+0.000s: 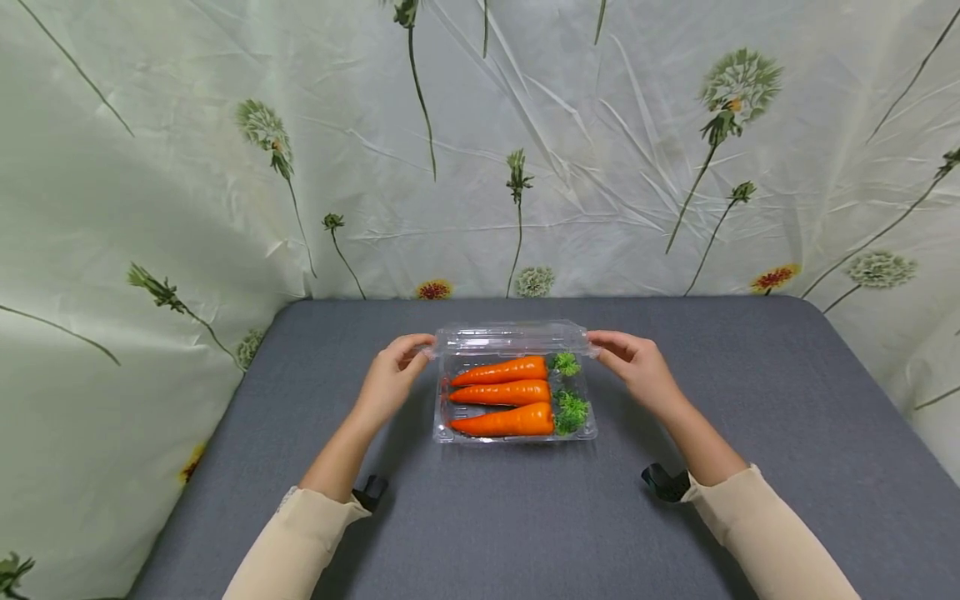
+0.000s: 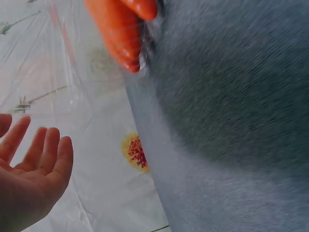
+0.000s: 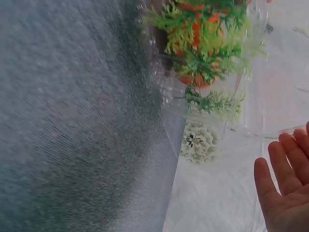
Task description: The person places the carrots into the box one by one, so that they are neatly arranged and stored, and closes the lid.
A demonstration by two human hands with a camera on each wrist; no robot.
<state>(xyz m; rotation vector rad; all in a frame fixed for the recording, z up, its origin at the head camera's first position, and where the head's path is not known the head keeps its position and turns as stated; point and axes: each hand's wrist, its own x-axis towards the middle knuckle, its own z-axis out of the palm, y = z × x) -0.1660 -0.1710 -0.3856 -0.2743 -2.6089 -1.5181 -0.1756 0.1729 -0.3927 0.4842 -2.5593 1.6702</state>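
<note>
A clear plastic clamshell box (image 1: 439,437) lies on the table with its hinged lid (image 1: 512,338) raised at the far side. Three orange carrots (image 1: 510,420) lie side by side inside, tips to the left, green leafy tops (image 1: 572,412) to the right. My left hand (image 1: 384,382) pinches the lid's left corner between thumb and forefinger; its other fingers are loosely bent in the left wrist view (image 2: 38,179). At the lid's right corner, my right hand (image 1: 642,377) pinches the edge likewise. The right wrist view shows that hand's loose fingers (image 3: 285,176) and the leafy tops (image 3: 207,53).
The grey cloth-covered table (image 1: 517,517) extends around the box on all sides. Behind it hangs a pale curtain (image 1: 465,225) printed with dandelions. Black wrist devices (image 1: 666,482) sit at both beige sleeve cuffs.
</note>
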